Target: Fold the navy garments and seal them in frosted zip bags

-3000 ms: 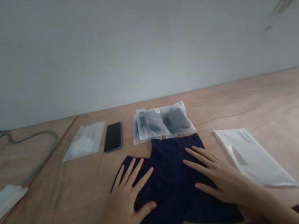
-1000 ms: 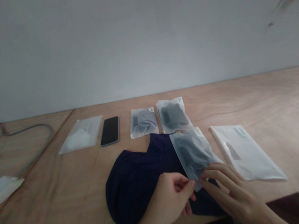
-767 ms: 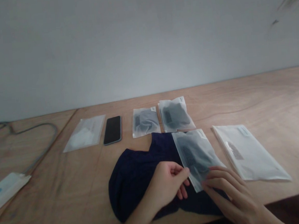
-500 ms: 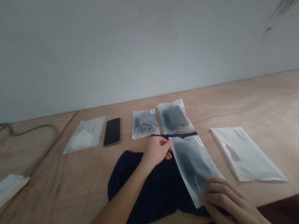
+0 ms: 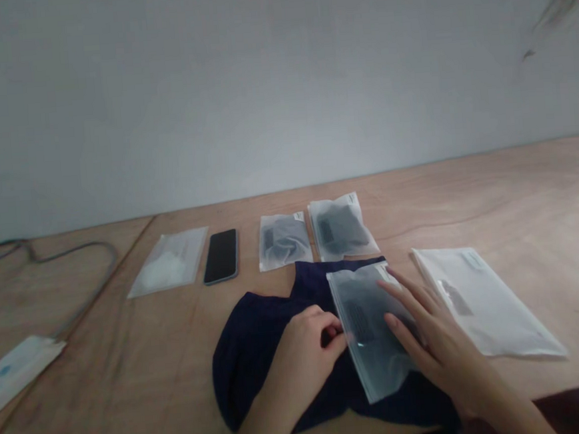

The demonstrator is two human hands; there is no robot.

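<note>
With twelve o'clock toward the wall, the frosted bag [image 5: 373, 351] lies on the navy garment [image 5: 259, 340] near the table's [image 5: 156, 374] front edge. The left hand [image 5: 309, 339] is curled at the bag's nine o'clock edge, thumb and forefinger seemingly pinching it; dim light and blur hide whether they hold a slider or just film. The right hand [image 5: 431, 333], unclenched, rests with spread fingers on the three o'clock half.

To work that edge cleanly, the flat right palm should press lightly and keep the film taut, while the left pinch stays close and runs straight between twelve and six o'clock. Slack cloth underneath could let the bag skid, so steady pressure matters more than speed.
</note>
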